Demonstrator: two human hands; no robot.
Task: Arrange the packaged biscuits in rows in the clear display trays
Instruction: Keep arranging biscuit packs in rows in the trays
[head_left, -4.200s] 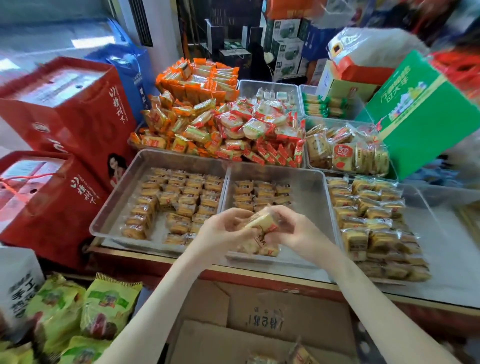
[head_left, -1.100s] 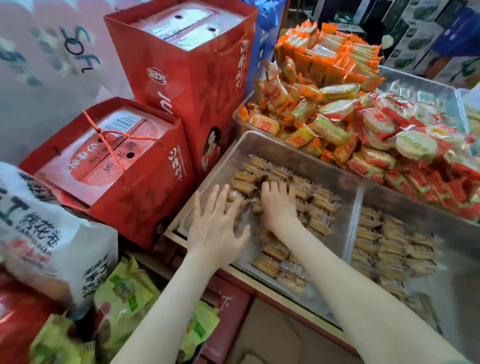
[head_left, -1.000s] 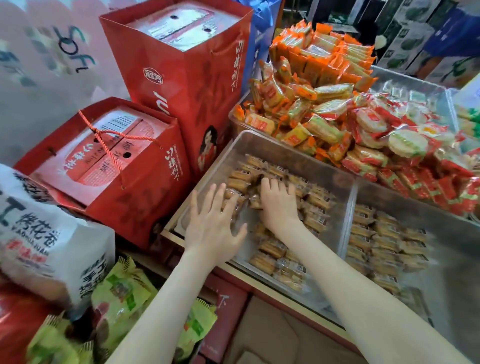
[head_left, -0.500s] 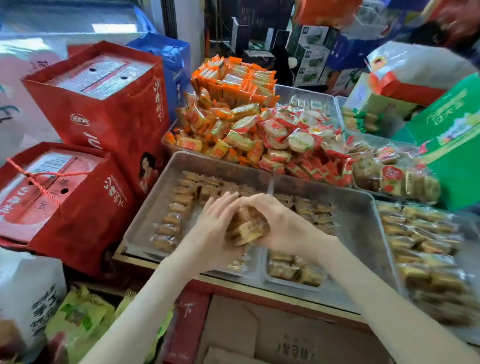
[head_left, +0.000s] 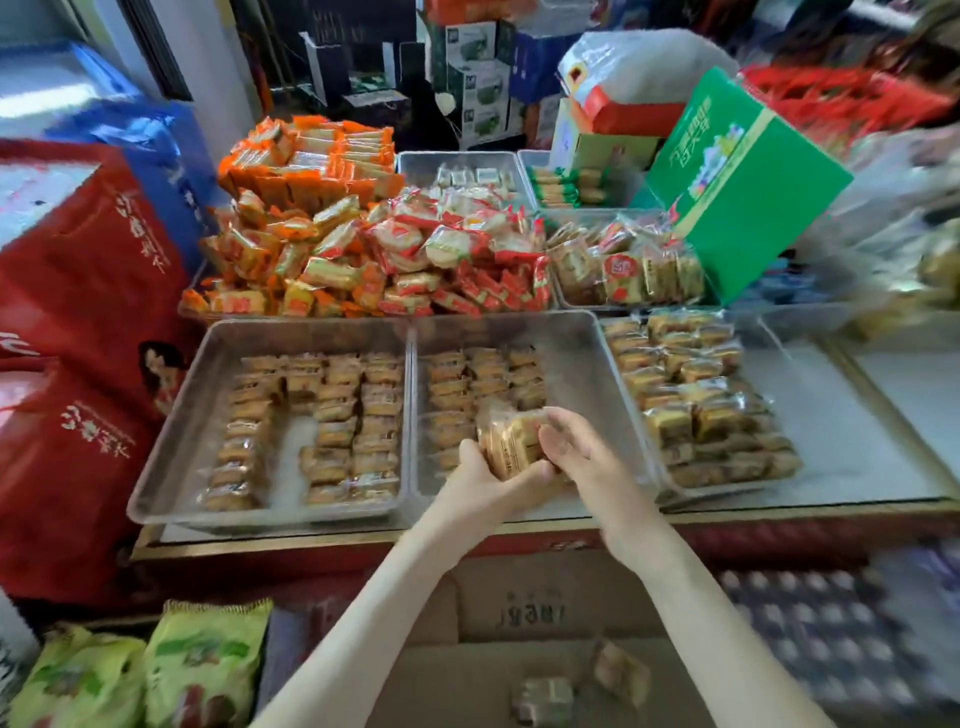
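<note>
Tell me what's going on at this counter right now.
A person is stocking wrapped biscuits into clear trays. The left hand and right hand together grip a small stack of biscuit packets just above the middle tray, whose rows fill only its left part. The left tray is mostly in rows, with one gap, and the right tray holds several rows too. A few loose packets lie in the cardboard box below.

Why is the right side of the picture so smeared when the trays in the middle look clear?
Head view: motion blur streaks the right and lower-right edges, likely the camera turning; the middle tray and the held biscuit packs are fairly sharp; the wide lens bends straight edges.
</note>
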